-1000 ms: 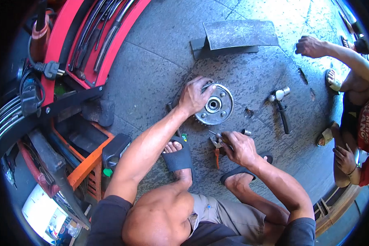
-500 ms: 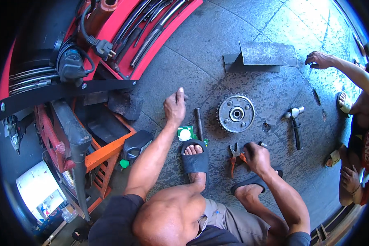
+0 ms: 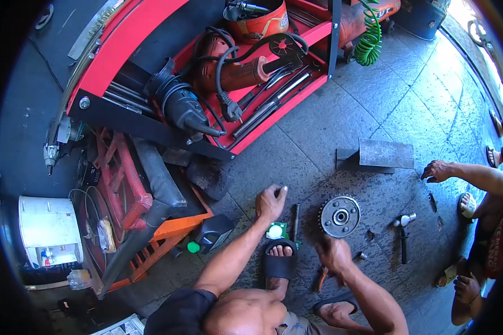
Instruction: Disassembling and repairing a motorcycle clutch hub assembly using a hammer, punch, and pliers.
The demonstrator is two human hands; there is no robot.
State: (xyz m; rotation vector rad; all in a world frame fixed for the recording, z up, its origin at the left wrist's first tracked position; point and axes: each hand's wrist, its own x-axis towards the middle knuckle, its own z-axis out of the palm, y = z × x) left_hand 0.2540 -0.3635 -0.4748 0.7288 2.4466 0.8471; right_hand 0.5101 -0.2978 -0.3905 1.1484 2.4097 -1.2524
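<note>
My left hand (image 3: 270, 204) is raised over the floor with its fingers curled and its thumb up. Whatever it may hold is hidden. Beneath it, by my left foot, lie a green packet (image 3: 276, 231) with a white round patch and a dark metal rod (image 3: 296, 222). My right hand (image 3: 335, 255) hovers at the near edge of a round metal clutch drum (image 3: 339, 216) with a toothed rim; its fingers are dark and blurred. Orange-handled pliers (image 3: 322, 279) show partly below this hand. A small metal socket (image 3: 363, 255) lies to its right.
A hammer (image 3: 404, 237) lies right of the drum, and a folded metal plate (image 3: 385, 153) stands beyond it. At the far right a co-worker's hand (image 3: 437, 170) reaches in. A red tool rack (image 3: 307, 100) with power tools fills the upper left, above an orange frame (image 3: 181, 225).
The view has shifted, showing more of the tool rack. My right hand has moved from beside the pliers to the drum's near edge, partly covering them. My left hand stays raised.
</note>
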